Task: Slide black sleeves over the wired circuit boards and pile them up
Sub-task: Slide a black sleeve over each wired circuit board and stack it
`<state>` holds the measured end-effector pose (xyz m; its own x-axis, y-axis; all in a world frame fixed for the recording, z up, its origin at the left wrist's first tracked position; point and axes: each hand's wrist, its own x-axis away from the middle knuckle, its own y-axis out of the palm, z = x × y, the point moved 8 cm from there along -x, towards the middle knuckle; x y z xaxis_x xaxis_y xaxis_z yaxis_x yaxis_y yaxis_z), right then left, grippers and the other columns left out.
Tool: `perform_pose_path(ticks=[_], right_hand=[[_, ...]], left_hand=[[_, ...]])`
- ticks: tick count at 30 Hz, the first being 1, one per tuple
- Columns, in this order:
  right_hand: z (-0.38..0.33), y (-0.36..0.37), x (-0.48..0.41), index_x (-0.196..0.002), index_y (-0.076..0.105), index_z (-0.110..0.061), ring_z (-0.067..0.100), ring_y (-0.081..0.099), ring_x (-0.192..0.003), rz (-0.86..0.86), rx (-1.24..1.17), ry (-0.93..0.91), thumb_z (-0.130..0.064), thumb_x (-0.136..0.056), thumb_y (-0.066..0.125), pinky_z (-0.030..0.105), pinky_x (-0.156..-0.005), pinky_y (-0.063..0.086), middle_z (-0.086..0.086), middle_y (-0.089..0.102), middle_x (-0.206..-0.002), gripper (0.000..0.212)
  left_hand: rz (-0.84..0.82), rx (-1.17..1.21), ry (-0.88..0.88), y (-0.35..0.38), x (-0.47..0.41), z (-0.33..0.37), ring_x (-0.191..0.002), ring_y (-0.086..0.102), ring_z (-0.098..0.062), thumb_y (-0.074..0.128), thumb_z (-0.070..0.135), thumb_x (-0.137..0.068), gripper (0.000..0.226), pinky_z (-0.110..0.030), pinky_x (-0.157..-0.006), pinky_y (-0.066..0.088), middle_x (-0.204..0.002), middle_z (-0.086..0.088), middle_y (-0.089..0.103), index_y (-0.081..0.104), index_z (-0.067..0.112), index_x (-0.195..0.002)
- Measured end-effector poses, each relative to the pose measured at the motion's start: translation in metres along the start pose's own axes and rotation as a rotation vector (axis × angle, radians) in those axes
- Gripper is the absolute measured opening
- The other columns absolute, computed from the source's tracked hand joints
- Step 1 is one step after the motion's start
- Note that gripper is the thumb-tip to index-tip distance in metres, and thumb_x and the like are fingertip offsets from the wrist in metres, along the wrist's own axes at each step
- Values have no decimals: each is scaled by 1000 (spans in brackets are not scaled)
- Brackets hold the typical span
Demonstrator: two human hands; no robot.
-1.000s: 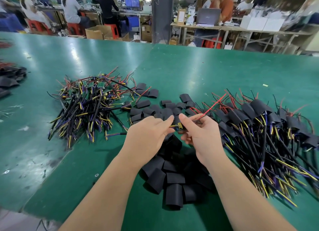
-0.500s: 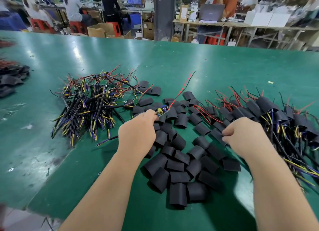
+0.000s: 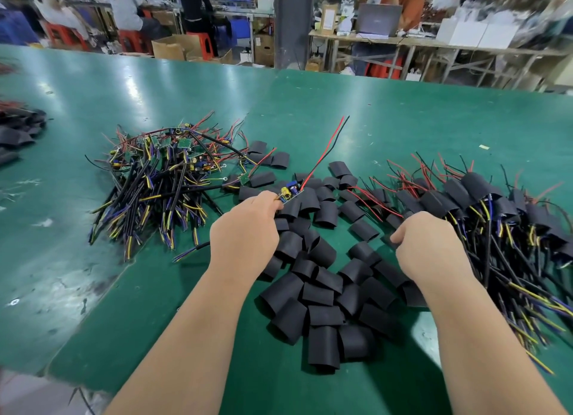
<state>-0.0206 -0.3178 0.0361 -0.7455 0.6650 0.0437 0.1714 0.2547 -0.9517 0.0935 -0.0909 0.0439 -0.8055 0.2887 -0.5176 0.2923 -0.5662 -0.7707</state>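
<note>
My left hand (image 3: 245,228) pinches a small wired circuit board (image 3: 290,192) by its near end; its red and black leads rise up and away. Below and between my hands lies a heap of loose black sleeves (image 3: 322,293). My right hand (image 3: 431,244) hovers with curled fingers over the sleeves at the heap's right edge; whether it holds one is hidden. A tangle of bare wired boards (image 3: 161,175) lies to the left. A pile of sleeved boards (image 3: 483,216) lies to the right.
The green table (image 3: 310,104) runs far back. Its near edge is at the lower left. Another dark pile of sleeved parts (image 3: 18,132) sits at the far left edge. People sit at benches beyond the table.
My hands have come apart. The left hand carried the board up and left over the sleeves, and the right hand swung right to the edge of the sleeve heap.
</note>
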Motion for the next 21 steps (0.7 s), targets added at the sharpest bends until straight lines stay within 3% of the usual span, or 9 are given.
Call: perform_pose_path(ticks=[2,4,5,7,9,13,17,21], right_hand=[[-10,-4,-1,-76,67,-7,29,57,-69,62,52,-102,0,-83,58,32,-65,50,14,62,-79,13],[-25,-12,-6,-59,52,-12,28,46,-65,177,50,-207,-2,-82,57,32,-63,43,12,52,-69,25],[-31,-17,-11,-65,55,-13,31,48,-72,238,34,-236,-4,-83,55,33,-67,43,14,54,-77,20],[-40,-20,-29,-93,64,-12,36,53,-97,311,115,-235,-8,-88,54,40,-85,42,16,60,-99,12],[-46,-12,-51,-106,59,-12,35,52,-107,229,270,-205,-9,-90,52,40,-93,36,14,61,-109,18],[-47,4,-80,-94,45,-11,35,49,-113,49,392,-131,-3,-87,51,41,-96,33,17,60,-114,13],[-45,9,-90,-94,43,-12,37,44,-120,14,434,-87,-18,-89,62,43,-97,34,18,56,-121,20],[-45,11,-92,-95,44,-11,38,43,-120,17,447,-83,-13,-88,58,43,-98,33,20,54,-123,16]], left_hand=[[-1,12,2,0,0,1,-71,56,-29,45,21,-98,18,-29,-52,23,-81,0,65,63,19,-98],[0,16,-3,0,0,0,-69,54,-28,44,22,-99,19,-29,-51,23,-79,-1,64,62,18,-97],[3,18,-5,0,0,0,-69,54,-29,44,22,-99,19,-29,-51,25,-78,-1,64,63,18,-97],[4,22,-4,0,0,1,-69,55,-29,45,22,-98,19,-29,-51,26,-77,-1,64,63,18,-95],[1,36,6,0,0,3,-66,53,-29,46,20,-98,18,-28,-50,25,-74,-1,61,62,15,-92],[-10,49,16,1,0,3,-65,54,-30,46,19,-98,18,-29,-50,26,-72,-2,59,61,13,-90],[-1,65,-4,-1,0,1,-67,54,-31,45,19,-98,17,-30,-52,25,-71,0,55,60,15,-90],[14,83,-2,-4,0,2,-71,55,-32,45,19,-98,19,-30,-53,26,-78,-3,63,62,14,-94]])
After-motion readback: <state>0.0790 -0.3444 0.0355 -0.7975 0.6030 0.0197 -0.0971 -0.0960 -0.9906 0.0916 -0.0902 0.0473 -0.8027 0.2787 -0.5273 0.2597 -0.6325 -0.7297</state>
